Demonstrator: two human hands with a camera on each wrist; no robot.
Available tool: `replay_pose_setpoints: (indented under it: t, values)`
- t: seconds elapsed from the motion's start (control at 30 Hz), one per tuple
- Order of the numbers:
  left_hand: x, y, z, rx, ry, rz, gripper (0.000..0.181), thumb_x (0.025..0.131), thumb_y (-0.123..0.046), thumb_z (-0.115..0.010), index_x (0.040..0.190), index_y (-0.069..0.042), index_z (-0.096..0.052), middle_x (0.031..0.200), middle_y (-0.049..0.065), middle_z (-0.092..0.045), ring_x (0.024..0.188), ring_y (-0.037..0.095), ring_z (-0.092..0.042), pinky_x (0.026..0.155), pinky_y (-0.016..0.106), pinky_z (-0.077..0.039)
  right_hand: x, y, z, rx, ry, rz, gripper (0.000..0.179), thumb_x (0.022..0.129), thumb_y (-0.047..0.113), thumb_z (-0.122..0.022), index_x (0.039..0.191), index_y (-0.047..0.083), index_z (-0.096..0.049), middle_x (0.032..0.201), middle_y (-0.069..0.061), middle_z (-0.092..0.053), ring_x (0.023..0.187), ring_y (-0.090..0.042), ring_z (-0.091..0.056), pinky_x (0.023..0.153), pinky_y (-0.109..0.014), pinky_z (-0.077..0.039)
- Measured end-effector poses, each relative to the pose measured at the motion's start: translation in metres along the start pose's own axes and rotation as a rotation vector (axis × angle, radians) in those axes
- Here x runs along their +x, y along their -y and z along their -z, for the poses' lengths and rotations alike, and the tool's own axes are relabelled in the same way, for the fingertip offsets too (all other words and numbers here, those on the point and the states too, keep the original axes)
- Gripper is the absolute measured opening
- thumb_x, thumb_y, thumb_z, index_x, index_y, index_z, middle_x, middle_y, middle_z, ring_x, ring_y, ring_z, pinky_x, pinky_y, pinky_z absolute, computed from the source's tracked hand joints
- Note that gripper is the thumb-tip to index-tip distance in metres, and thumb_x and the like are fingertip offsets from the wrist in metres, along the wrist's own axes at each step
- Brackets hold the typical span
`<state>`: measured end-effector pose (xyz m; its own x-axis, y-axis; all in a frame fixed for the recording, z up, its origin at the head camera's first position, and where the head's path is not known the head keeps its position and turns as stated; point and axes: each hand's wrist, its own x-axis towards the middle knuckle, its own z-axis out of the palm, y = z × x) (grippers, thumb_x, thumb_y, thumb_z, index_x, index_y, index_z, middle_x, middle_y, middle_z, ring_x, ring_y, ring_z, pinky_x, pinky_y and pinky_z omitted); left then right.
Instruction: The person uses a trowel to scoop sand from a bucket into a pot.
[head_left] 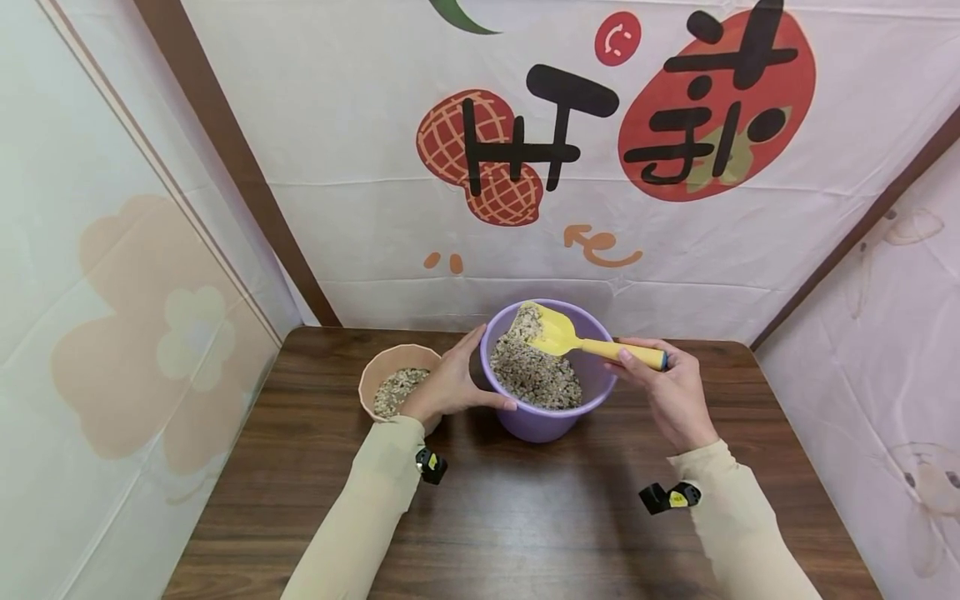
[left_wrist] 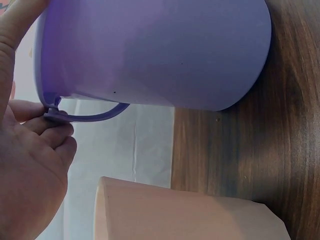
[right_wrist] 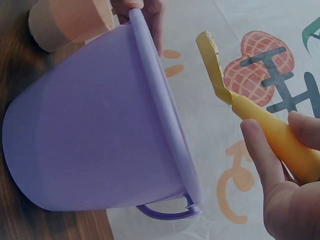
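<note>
A purple bucket [head_left: 534, 427] stands on the wooden table, partly filled with speckled grey-brown grains [head_left: 536, 379]. My left hand [head_left: 453, 382] grips its left rim, thumb along the front edge and fingers by the handle hinge, as the left wrist view shows. My right hand [head_left: 672, 387] holds a yellow scoop [head_left: 558, 333] by its blue-tipped handle. The scoop's blade carries some grains and is over the bucket's opening; in the right wrist view it sits above the rim.
Left of the bucket, a peach-coloured pot [head_left: 401, 353] holds similar grains, partly hidden by my left hand and forearm. A printed white cloth [head_left: 360, 250] hangs behind the table [head_left: 510, 517], with more cloth at both sides.
</note>
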<state>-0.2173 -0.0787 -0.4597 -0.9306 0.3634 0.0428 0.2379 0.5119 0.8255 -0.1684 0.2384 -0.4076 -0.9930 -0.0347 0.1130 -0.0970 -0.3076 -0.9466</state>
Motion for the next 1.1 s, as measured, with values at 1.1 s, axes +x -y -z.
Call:
replay_pose_setpoints:
  t: [1.1]
  values:
    - [0.0, -0.002, 0.0, 0.011, 0.002, 0.038, 0.142, 0.053, -0.053, -0.099, 0.164, -0.017, -0.019, 0.167, 0.005, -0.021, 0.151, 0.022, -0.022, 0.12, 0.046, -0.025, -0.014, 0.014, 0.007, 0.028, -0.03, 0.037, 0.027, 0.094, -0.004, -0.068, 0.117, -0.016, -0.062, 0.11, -0.02, -0.069, 0.096, -0.031, -0.074, 0.091, -0.043, -0.053]
